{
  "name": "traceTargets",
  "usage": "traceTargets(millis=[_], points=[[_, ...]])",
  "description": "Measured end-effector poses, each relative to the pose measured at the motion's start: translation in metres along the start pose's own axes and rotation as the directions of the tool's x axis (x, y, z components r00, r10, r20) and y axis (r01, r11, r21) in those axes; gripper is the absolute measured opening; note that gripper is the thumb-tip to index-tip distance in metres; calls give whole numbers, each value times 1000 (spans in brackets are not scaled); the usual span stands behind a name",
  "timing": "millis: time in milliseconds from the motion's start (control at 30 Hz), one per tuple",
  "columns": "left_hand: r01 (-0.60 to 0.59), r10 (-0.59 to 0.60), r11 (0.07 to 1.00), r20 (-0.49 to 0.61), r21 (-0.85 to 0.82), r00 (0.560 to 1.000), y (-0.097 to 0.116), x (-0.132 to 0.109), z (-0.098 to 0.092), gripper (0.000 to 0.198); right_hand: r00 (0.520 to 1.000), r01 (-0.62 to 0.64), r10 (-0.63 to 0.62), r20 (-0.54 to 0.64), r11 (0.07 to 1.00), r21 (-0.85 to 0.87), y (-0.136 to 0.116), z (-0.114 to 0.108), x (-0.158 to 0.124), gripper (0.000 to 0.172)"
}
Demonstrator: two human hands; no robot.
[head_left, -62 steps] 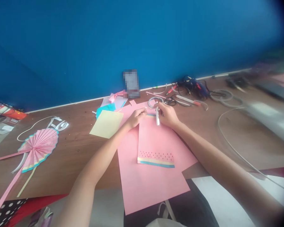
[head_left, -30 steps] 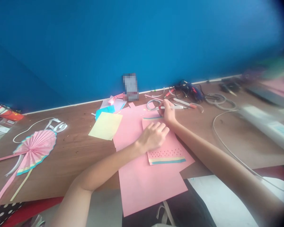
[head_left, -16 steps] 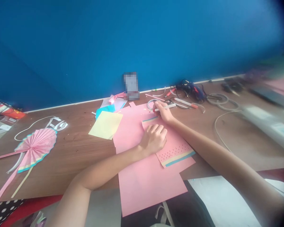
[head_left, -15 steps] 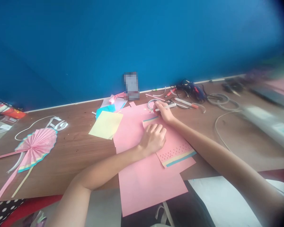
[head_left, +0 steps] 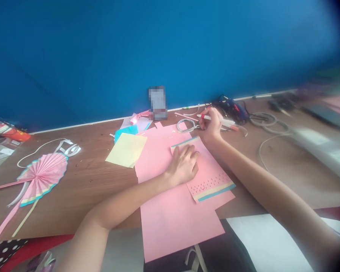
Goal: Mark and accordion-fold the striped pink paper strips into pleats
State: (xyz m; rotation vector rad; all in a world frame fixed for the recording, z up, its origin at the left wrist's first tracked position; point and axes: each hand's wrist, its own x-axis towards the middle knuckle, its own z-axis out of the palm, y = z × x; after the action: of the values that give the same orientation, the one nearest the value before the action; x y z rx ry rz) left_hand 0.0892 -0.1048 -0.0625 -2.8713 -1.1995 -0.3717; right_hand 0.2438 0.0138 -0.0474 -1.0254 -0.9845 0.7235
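My left hand (head_left: 183, 165) lies over a pink paper strip (head_left: 208, 162), its fingers spread and resting on the sheet. Small dark seed-like marks and bands of yellow and blue run along the strip's near end; a blue band edges its far end. Beneath it are larger pink sheets (head_left: 181, 230), which hang past the table's front edge. My right hand (head_left: 212, 124), beyond the strip's far right corner, is closed around a white marker (head_left: 228, 122) with red near one end. Some of its fingers are hidden from me.
A pleated pink paper fan (head_left: 44, 177) lies at left. Yellow paper (head_left: 127, 149) overlaps blue paper near the pink sheets. A phone (head_left: 158, 102) leans on the blue wall. Coiled cable (head_left: 185, 125), dark cords (head_left: 234, 109) and a white power strip (head_left: 323, 151) lie farther right.
My right hand has moved right and slightly up with the marker, away from the strip's far edge. My left hand has stayed in place, its fingers flattening out from a more curled shape.
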Motion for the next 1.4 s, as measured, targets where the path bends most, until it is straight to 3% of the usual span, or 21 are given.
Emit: traceTargets(millis=[133,267,467,633,767,900,1067,1200,1400], points=[[-6,6,1000,-1,-5,1000,-2,0,2,37,994,-59,54,92,997,52,4,-4,4,45],[-13,13,1000,-2,-1,1000,-4,2,1,37,969,-116,100,225,992,59,-2,4,-11,49],[-33,34,999,-5,31,999,-2,3,-3,31,882,-233,164,442,966,108,-9,24,-43,43],[89,-87,986,-21,139,996,10,-4,-4,27,779,-356,274,564,934,38,2,19,-48,37],[231,-226,950,-50,210,973,19,-12,-8,29,727,-331,287,623,942,-47,8,16,-49,36],[322,-314,925,-70,204,947,25,-18,-10,31,738,-228,264,621,964,-139,7,17,-52,38],[354,-345,910,-78,215,935,25,-18,-7,30,770,-160,242,591,969,-188,2,20,-56,27],[369,-375,892,-27,262,927,25,-16,-10,32,791,-172,288,539,951,-256,4,20,-58,22],[361,-410,855,61,372,910,30,-17,-19,36,829,-17,226,512,924,-381,-2,20,-58,33]])
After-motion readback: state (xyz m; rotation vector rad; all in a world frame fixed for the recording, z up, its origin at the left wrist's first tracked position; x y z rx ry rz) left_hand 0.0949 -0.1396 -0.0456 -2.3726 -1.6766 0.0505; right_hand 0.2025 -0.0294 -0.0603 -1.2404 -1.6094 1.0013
